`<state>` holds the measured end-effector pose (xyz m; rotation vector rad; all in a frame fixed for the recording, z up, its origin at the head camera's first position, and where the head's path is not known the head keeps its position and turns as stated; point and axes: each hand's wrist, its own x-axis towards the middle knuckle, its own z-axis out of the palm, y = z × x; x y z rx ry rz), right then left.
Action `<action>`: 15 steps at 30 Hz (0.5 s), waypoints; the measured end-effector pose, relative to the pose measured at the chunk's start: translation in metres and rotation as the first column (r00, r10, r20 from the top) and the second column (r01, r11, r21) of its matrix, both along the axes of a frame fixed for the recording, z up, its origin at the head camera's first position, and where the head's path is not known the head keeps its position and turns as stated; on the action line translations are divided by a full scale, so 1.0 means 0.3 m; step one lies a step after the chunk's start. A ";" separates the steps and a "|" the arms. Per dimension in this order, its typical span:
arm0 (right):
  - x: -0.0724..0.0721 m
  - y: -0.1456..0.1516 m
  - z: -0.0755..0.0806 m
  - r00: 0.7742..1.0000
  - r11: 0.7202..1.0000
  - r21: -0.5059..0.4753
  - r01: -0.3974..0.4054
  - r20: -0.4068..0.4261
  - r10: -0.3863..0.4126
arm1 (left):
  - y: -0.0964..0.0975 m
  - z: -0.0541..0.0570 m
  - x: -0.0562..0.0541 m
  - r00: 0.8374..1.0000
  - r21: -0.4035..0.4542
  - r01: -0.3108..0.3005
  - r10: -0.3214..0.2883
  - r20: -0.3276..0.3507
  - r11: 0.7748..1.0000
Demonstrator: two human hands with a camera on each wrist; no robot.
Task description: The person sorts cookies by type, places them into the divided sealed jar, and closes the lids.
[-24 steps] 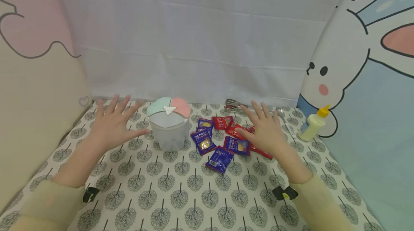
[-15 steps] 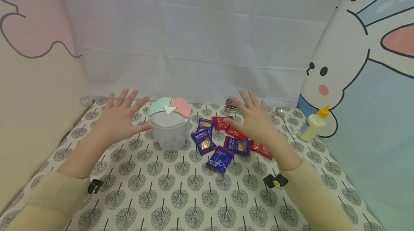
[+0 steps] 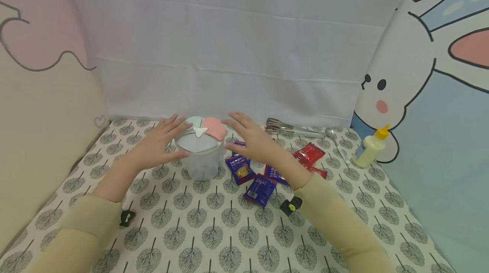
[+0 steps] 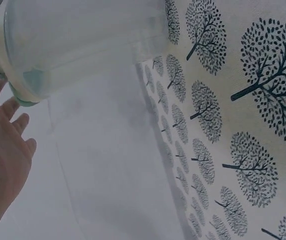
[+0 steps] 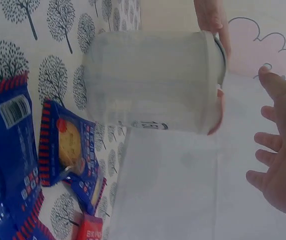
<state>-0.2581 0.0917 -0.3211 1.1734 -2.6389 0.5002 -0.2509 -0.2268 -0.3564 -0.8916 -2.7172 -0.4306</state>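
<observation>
A translucent canister (image 3: 202, 167) stands upright on the tablecloth, its lid (image 3: 214, 128) divided into green, pink and white sections. My left hand (image 3: 160, 141), fingers spread, is at the lid's left side; in the left wrist view its fingers overlap the green rim (image 4: 25, 102). On the other side my right hand (image 3: 254, 137) faces the canister with fingers extended. A gap shows between that hand (image 5: 283, 150) and the lid in the right wrist view. Blue snack packets (image 3: 259, 189) lie below and beside the right forearm, some partly covered by it.
Red packets (image 3: 309, 154) lie right of the blue ones. Metal tongs (image 3: 294, 130) and a spoon (image 3: 336, 141) rest toward the back right. A yellow-capped bottle (image 3: 368, 150) stands near the right wall. A white curtain (image 3: 229, 52) hangs behind the tablecloth (image 3: 214, 239).
Both hands have moved inward to the canister, the left going right and the right going left. The tongs and red packets, partly covered before, now show more fully.
</observation>
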 end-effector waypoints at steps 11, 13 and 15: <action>-0.069 -0.116 -0.128 0.971 0.960 -0.188 -0.206 0.085 0.225 | 0.015 -0.087 -0.029 0.996 0.156 0.093 -0.089 -0.030 0.983; -0.086 -0.127 -0.155 0.966 0.945 -0.224 -0.240 0.043 0.255 | 0.017 -0.091 -0.029 0.996 0.177 0.087 -0.083 -0.030 0.980; -0.100 -0.138 -0.180 0.961 0.927 -0.265 -0.265 0.005 0.277 | 0.015 -0.096 -0.029 0.997 0.191 0.082 -0.077 -0.031 0.978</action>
